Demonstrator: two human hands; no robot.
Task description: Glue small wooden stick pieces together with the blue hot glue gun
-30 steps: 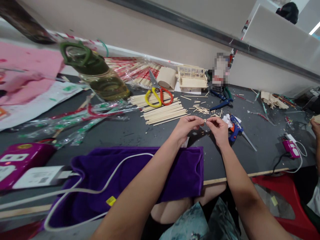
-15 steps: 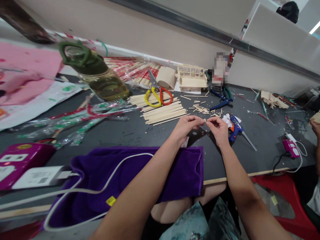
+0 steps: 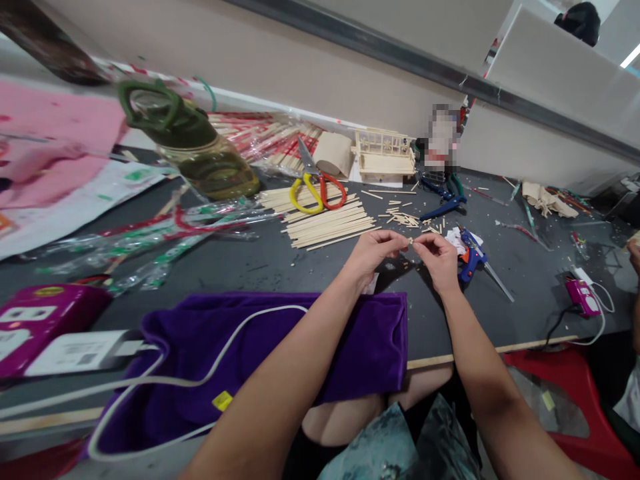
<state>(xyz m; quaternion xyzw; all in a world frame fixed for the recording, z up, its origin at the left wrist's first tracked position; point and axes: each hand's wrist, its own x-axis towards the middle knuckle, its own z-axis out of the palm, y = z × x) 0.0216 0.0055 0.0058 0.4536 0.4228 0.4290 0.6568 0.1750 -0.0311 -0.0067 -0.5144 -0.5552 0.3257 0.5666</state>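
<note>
Between my fingertips is a tiny pale wooden piece point(image 3: 411, 241), too small to make out in detail. My left hand point(image 3: 373, 255) pinches it from one side, and my right hand point(image 3: 438, 259) pinches it from the other. Just beyond the hands lie short cut stick bits point(image 3: 403, 219) and a bundle of long thin wooden sticks point(image 3: 327, 225). A blue glue gun point(image 3: 471, 257) lies close to the right of my right hand, its nozzle on crumpled white paper. Behind the short bits are blue-handled pliers point(image 3: 443, 208).
Scissors point(image 3: 320, 193) with yellow and red handles lie on the sticks. A small wooden bench model point(image 3: 384, 160) stands by the partition. At left are a green-lidded bottle point(image 3: 200, 150) and a magenta power strip point(image 3: 50, 320). Purple cloth point(image 3: 280, 360) covers the front edge; another person's hand point(image 3: 635, 257) shows far right.
Both my hands keep their pinch at nearly the same spot. The other person's hand at the far right has shifted slightly toward the edge of view.
</note>
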